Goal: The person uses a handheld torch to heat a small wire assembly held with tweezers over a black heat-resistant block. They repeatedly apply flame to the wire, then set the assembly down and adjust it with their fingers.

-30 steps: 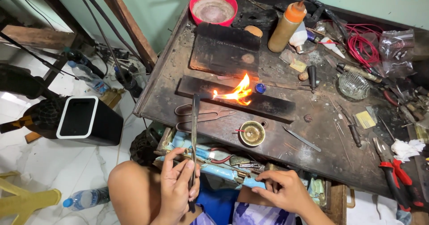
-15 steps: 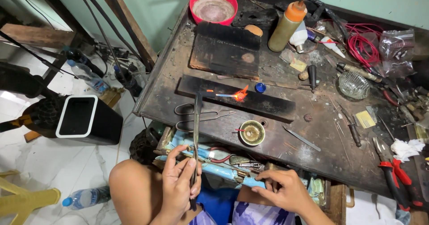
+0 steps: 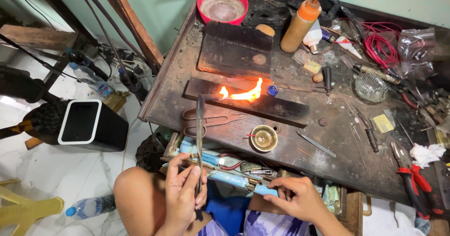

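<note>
My left hand [image 3: 183, 196] grips long metal tweezers [image 3: 200, 133] by their lower end. Their tips point up the bench and end just short of a long charred block [image 3: 286, 108]. An orange flame [image 3: 243, 94] burns on that block. My right hand [image 3: 295, 196] pinches the end of a light-blue tube [image 3: 234, 179] that lies across the open drawer below the bench edge. A small round brass dish [image 3: 264, 138] sits between the block and my hands. Metal shears [image 3: 211, 121] lie beside the tweezers' tips.
On the dark, cluttered bench stand a bigger charred board [image 3: 234, 51], a red bowl [image 3: 222, 4], an orange-capped bottle [image 3: 297, 25], a glass dish [image 3: 370, 87], red wire [image 3: 382, 44] and red-handled pliers [image 3: 412, 184]. A black box [image 3: 86, 123] and a plastic bottle [image 3: 89, 205] are on the floor at the left.
The flame on the block was large, shrank to a small tongue, and has flared wide again. Both hands have stayed almost where they were.
</note>
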